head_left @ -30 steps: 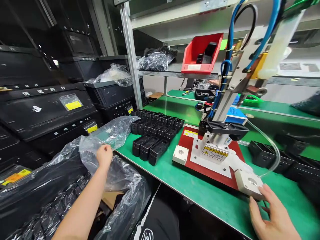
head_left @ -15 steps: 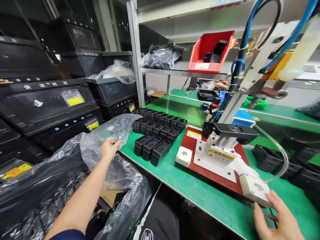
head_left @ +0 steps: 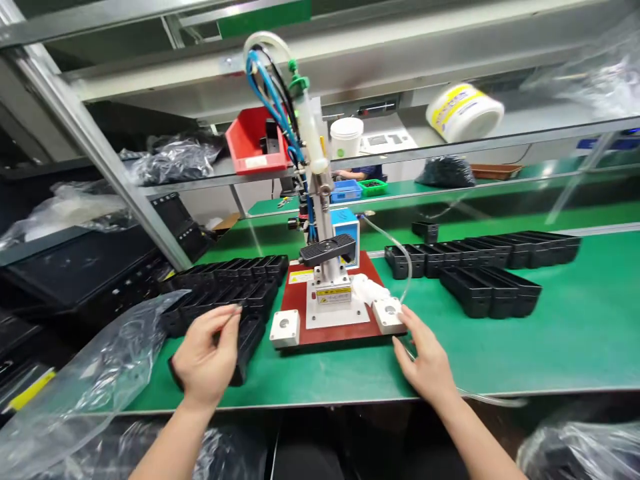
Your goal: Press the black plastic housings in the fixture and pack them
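My left hand [head_left: 206, 357] is curled around a black plastic housing [head_left: 245, 343] at the near end of a batch of black housings [head_left: 235, 280] on the green bench [head_left: 350, 373]. My right hand [head_left: 425, 360] is open, fingers spread, its fingertips at the right white button block [head_left: 388, 313]. That block sits on the red base plate [head_left: 327, 335] of a small dispensing fixture [head_left: 325, 267]. A second white button block [head_left: 284, 327] is at the plate's left corner. A black ribbed part [head_left: 327, 248] rests on the fixture under a syringe [head_left: 310, 133] fed by blue hoses.
More black housings [head_left: 480, 267] lie in rows at the right. A clear plastic bag [head_left: 85, 380] hangs off the bench's left edge. On the shelf above are a red bin [head_left: 250, 143], a white cup [head_left: 347, 137] and a tipped white tub [head_left: 463, 110]. A slanted metal post [head_left: 100, 160] stands left.
The view has swung right to face the fixture. My left hand left the plastic bag and closed on a black housing. My right hand stays by the right white button block.
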### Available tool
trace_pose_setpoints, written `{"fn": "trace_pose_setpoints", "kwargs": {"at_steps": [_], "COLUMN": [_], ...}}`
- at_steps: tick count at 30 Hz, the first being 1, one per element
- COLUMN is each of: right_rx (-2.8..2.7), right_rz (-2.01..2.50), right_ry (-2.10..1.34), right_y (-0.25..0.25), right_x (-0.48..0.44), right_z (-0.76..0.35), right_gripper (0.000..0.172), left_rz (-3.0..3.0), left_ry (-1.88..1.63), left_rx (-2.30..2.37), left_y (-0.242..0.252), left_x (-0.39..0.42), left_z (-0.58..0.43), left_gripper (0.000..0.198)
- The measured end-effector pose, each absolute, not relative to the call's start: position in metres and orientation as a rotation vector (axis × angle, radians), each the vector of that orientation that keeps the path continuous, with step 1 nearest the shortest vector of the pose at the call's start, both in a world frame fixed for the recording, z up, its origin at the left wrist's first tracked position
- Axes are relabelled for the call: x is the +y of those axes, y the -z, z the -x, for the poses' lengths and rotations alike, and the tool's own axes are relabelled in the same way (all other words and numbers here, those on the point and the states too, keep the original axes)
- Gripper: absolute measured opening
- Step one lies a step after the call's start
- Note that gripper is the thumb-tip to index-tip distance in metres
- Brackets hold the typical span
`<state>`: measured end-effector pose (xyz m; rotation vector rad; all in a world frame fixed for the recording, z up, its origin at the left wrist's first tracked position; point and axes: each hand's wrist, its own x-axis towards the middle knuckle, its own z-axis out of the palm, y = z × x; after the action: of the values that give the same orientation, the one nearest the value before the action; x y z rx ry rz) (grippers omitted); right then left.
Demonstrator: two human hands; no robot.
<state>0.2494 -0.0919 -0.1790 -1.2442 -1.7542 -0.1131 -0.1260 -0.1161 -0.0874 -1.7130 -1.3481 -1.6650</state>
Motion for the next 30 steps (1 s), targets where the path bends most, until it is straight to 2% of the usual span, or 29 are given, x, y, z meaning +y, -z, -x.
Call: {"fn": "trace_pose_setpoints", "kwargs": {"at_steps": [4, 5, 8, 14, 18, 22, 24, 28, 30], "right_rx": [-1.778, -1.78, -1.78, -1.765, -1.753, -1.758, -1.759, -1.754, -1.747], "right_rz": [1.214, 1.204, 1.19, 1.193, 1.193, 1.199, 1.204, 1.197, 1.195], "right_ry": [0.07, 0.069, 0.063, 0.03, 0.018, -0.005, -0.011, -0.002, 0.002], "right_y": [0.178, 0.178, 0.176, 0.175, 0.176, 0.177, 0.177, 0.177, 0.176], "right_x": [-0.095, -0.095, -0.097, -0.099, -0.099, -0.099, -0.1, -0.1, -0.1], "right_z": [-0.251, -0.252, -0.253, -0.254, -0.254, -0.254, -0.254, -0.254, -0.254], "right_gripper": [0.046, 0.047, 0.05, 0.051, 0.05, 0.051, 0.051, 0.051, 0.051], "left_rz": [2.015, 2.026, 2.024, 2.02, 2.033, 2.013, 2.009, 2.04, 2.057], "left_ry": [1.475, 1.396, 1.102, 0.765, 0.555, 0.507, 0.511, 0.484, 0.479], "left_rx": [-0.927, -0.961, -1.25, -1.376, -1.263, -1.226, -1.227, -1.316, -1.325], "left_y": [0.026, 0.016, -0.001, -0.006, 0.001, 0.011, 0.011, 0.0, -0.002], "left_x": [-0.065, -0.053, -0.023, -0.015, -0.024, -0.024, -0.022, -0.016, -0.015], "left_z": [0.04, 0.026, -0.003, -0.029, -0.035, -0.037, -0.037, -0.036, -0.035], "left_gripper": [0.01, 0.007, 0.016, 0.023, 0.047, 0.057, 0.056, 0.038, 0.037]}}
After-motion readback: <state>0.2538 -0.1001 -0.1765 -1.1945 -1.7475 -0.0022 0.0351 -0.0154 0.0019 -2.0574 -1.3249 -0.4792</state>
